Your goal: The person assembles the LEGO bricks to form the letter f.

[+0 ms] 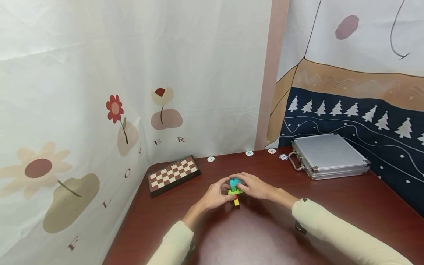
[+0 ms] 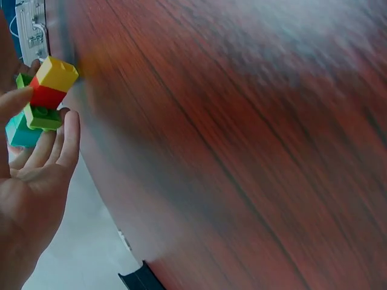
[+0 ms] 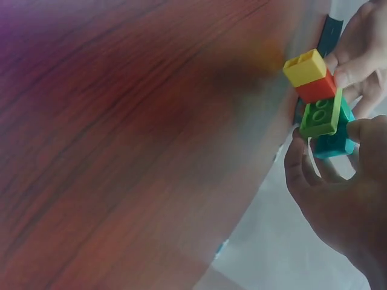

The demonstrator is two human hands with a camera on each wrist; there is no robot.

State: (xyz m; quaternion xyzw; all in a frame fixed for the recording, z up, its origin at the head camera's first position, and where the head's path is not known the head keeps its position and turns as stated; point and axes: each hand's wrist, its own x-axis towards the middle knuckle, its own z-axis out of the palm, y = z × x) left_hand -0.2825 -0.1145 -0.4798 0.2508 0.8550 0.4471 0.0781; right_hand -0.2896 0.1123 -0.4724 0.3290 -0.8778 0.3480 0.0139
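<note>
Both hands, left hand [image 1: 215,195] and right hand [image 1: 256,186], grip the block stack [image 1: 236,188] mid-assembly; the next block likely needs firm, aligned pressing

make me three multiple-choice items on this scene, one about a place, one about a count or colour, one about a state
1. Where does the chessboard lie on the table?
A. far left corner
B. beside the metal case
C. under the hands

2. What colour is the end brick of the brick stack, next to the red one?
A. blue
B. yellow
C. white

3. How is the metal case?
A. wide open
B. standing on end
C. closed and lying flat

Answers:
1 A, the head view shows it by the wall corner, left of the hands.
2 B, both wrist views show yellow beside red.
3 C, its lid is down, handle toward the chips.

The left hand and right hand hold the stack together.
</note>
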